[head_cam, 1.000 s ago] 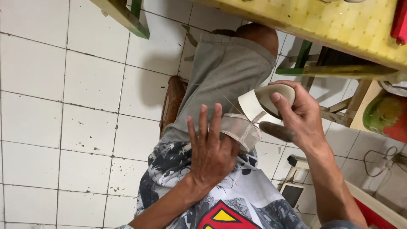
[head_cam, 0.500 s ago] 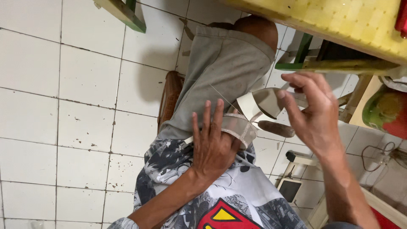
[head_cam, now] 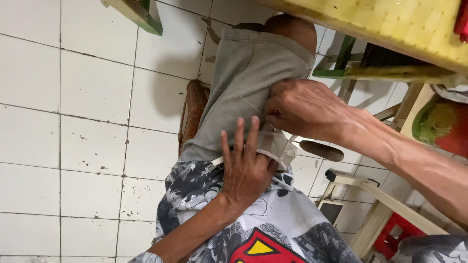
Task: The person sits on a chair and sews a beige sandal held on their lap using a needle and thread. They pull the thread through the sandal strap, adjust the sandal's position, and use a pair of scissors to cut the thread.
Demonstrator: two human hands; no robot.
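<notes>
Pale shoe upper (head_cam: 277,145) on the lap, at the hem of the grey shorts (head_cam: 243,92), pinned flat under the spread fingers of the left hand (head_cam: 247,168). Right hand (head_cam: 304,108) just above it, fingers pinched narrow, apparently on a fine thread (head_cam: 249,103). Printed shirt (head_cam: 273,229) below; white tiled floor (head_cam: 63,131) left; yellow table (head_cam: 390,24) above right.

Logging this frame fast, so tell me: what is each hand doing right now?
Left hand: open, fingers spread, pressing the pale piece on the lap.
Right hand: closed, pinching at that piece's top edge; what it pinches cannot be told.
</notes>
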